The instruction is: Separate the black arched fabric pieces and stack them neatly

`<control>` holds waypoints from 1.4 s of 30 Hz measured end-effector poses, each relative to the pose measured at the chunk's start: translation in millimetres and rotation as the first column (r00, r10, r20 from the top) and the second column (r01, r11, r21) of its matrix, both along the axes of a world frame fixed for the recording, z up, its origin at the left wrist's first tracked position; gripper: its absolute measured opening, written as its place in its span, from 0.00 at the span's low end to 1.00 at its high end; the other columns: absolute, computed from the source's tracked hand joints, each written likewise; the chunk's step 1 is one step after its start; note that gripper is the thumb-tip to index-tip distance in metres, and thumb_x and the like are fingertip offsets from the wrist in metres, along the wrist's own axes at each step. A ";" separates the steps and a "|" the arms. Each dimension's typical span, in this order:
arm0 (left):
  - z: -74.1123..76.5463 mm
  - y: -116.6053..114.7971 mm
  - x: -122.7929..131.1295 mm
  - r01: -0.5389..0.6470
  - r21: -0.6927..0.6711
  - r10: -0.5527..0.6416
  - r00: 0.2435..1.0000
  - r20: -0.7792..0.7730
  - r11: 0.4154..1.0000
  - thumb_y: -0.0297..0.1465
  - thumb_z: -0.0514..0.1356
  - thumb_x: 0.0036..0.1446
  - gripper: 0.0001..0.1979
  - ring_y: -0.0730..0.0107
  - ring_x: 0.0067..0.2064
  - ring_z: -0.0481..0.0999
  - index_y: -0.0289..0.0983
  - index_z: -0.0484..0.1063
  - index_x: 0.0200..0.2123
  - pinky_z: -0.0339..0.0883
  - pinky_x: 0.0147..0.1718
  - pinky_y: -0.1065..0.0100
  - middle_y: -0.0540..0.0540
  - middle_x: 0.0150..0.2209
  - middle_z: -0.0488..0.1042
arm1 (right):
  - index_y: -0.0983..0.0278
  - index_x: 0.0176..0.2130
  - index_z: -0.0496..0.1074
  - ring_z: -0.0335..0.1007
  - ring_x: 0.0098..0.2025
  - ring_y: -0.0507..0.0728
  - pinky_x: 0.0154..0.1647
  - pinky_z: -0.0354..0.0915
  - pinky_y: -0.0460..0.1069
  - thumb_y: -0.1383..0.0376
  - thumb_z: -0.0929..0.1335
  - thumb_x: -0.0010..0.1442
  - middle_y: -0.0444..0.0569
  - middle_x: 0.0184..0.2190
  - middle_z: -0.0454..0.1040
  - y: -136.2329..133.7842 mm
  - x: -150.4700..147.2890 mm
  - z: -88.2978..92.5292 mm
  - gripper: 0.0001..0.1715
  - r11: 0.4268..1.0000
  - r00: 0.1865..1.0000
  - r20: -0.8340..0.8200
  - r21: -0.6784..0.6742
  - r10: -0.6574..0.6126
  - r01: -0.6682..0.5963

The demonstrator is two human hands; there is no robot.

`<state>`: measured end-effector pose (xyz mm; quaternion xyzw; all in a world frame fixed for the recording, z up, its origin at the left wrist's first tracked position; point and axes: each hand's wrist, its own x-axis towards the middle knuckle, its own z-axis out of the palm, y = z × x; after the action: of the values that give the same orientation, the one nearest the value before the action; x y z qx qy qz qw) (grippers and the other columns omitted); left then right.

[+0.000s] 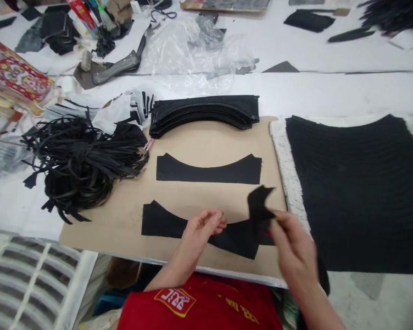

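Note:
My right hand [294, 245] pinches a curved, dark piece of black fabric [259, 206], whose raised end is bent and blurred by motion. To its left, my left hand [204, 229] has thumb and fingers pressed together; what they hold, if anything, is too small to make out. Below the left hand lies a black cut piece [163, 222] with a curved upper edge, partly hidden by the hand. Farther up on the tan board [124, 229] rests a similar black piece [209, 174], flat and apart from both hands.
Behind lies a stack of curved black pieces [206, 112]. Bundled black strips [86, 160] cover the board's left side. On the right, overlapping black pieces [358, 197] lie on a white slab [287, 169]. Clear plastic [192, 50] and a grey-handled tool [120, 66] are farther back.

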<state>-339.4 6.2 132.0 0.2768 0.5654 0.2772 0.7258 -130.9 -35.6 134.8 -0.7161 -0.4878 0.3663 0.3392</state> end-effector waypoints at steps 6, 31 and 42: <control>2.1 19.9 -27.4 0.062 0.021 -0.053 0.955 -0.293 0.998 0.52 0.62 0.49 0.26 0.61 0.40 0.76 0.33 0.74 0.37 0.71 0.36 0.66 0.42 0.36 0.78 | 0.63 0.49 0.63 0.67 0.51 0.59 0.50 0.67 0.55 0.67 0.54 0.67 0.57 0.49 0.70 17.5 -120.8 -25.2 0.15 0.922 0.937 0.061 0.166 0.344 -0.349; 2.6 64.2 -101.9 0.343 0.377 -0.142 0.871 -0.470 0.860 0.27 0.57 0.49 0.15 0.62 0.40 0.79 0.43 0.81 0.37 0.71 0.41 0.66 0.47 0.37 0.81 | 0.57 0.45 0.73 0.70 0.46 0.58 0.65 0.38 0.63 0.62 0.71 0.53 0.44 0.39 0.76 106.4 -42.3 -96.9 0.17 0.562 0.574 0.056 -0.304 0.817 -0.769; -15.2 93.2 -131.3 -0.016 0.233 0.083 0.956 -0.283 0.972 0.39 0.68 0.47 0.21 0.56 0.44 0.78 0.34 0.78 0.43 0.69 0.49 0.60 0.42 0.42 0.81 | 0.61 0.37 0.71 0.67 0.45 0.59 0.50 0.55 0.55 0.67 0.64 0.57 0.48 0.38 0.74 84.6 5.5 -105.2 0.07 0.648 0.625 0.204 -0.388 0.753 -0.655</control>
<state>-470.6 99.4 116.8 0.3817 0.6370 0.3150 0.5910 -125.5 48.9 29.6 -0.5570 -0.7263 0.4018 -0.0289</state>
